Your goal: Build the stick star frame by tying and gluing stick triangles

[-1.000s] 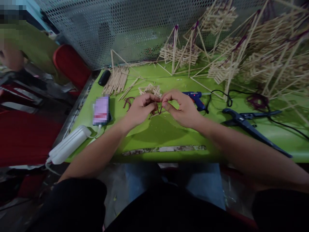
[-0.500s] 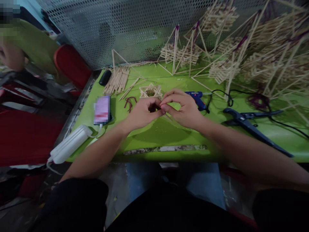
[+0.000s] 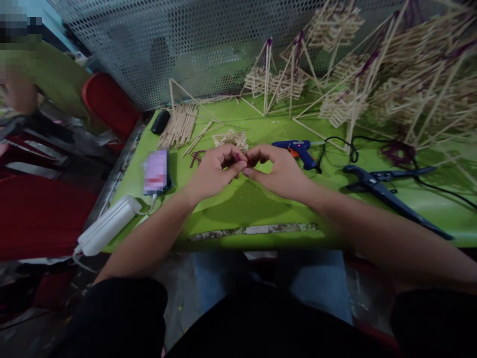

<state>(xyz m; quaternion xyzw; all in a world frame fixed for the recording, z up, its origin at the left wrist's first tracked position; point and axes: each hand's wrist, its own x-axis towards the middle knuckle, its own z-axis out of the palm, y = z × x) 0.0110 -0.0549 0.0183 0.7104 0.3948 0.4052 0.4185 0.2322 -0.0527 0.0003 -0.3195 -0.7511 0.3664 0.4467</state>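
Left hand (image 3: 212, 174), right hand (image 3: 278, 171), fingertips pinching purple thread (image 3: 237, 157) between them (blurred)

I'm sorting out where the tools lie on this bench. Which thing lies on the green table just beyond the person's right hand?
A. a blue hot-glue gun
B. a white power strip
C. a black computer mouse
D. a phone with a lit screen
A: the blue hot-glue gun lies on the green table right behind the right hand, while the other three things sit over on the left side.
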